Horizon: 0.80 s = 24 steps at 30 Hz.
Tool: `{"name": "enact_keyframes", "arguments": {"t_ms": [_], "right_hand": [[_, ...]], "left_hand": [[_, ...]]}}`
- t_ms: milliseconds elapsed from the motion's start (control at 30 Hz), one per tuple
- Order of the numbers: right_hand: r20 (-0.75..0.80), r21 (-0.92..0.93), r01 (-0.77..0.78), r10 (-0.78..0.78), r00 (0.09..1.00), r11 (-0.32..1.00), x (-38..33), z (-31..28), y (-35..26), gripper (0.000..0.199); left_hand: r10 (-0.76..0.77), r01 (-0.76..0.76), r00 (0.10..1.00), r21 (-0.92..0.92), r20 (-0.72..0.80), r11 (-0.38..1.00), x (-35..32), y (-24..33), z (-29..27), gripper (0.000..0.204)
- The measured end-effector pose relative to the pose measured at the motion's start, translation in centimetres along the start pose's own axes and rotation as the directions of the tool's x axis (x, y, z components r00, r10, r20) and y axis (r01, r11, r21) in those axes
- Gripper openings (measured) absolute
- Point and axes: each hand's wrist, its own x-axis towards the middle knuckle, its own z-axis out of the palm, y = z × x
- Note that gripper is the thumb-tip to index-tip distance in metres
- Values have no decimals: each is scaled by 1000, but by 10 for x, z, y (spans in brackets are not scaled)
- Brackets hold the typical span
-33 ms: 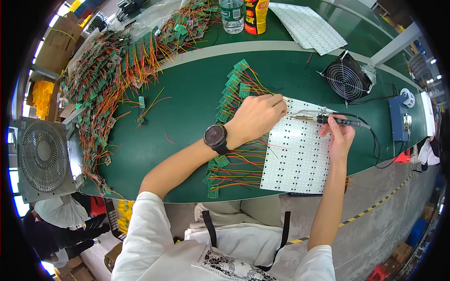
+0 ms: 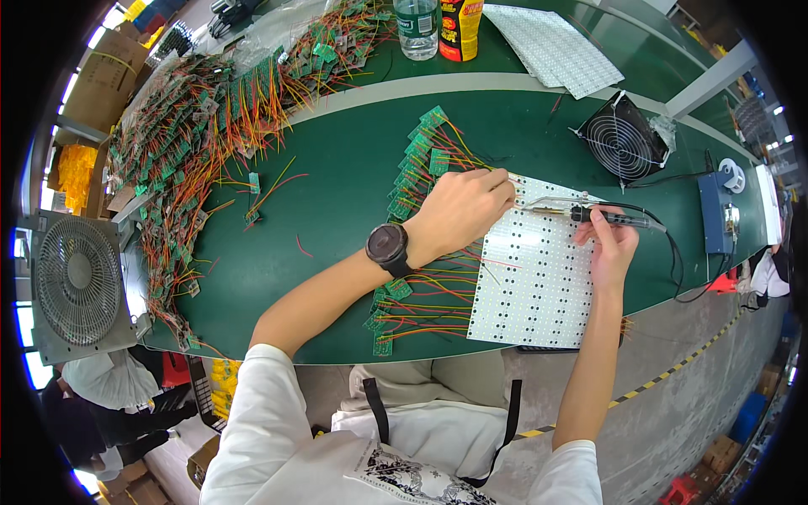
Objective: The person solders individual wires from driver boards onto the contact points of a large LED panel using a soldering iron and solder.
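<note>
My right hand grips a soldering iron with a black handle and a thin metal guide tube alongside. Its tip points left, over the upper part of a white LED panel dotted with rows of small parts. At the panel's upper left edge, close to the tip, my left hand is closed in a pinch; the fingers hide what is between them. Small green circuit boards stand in a line left of the panel, and their red and yellow wires run to its edge, partly under my left hand.
A large heap of wired green boards covers the table's left. Behind are a water bottle, a yellow-red container and more white panels. A black fan and blue soldering station stand right; the iron's cable hangs between.
</note>
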Motion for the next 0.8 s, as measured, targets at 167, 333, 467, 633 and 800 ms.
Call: {"name": "enact_keyframes", "arguments": {"t_ms": [167, 333, 467, 633, 800], "right_hand": [[-24, 45, 10, -9, 1000, 999, 1, 0, 2, 17], [-35, 83, 16, -13, 999, 996, 2, -6, 7, 18], [-32, 73, 17, -15, 999, 997, 1, -11, 7, 18], [-28, 97, 18, -16, 999, 995, 3, -6, 8, 17], [-25, 94, 4, -2, 1000, 996, 2, -5, 5, 17]], "left_hand": [[-13, 13, 1000, 7, 13, 1000, -1, -1, -1, 10], [-54, 55, 998, -23, 35, 998, 3, 8, -18, 14], [104, -82, 986, -165, 130, 983, 7, 18, -44, 21], [103, 23, 862, -242, 496, 970, -8, 24, -40, 24], [76, 9, 898, -189, 434, 982, -14, 22, -28, 13]]}}
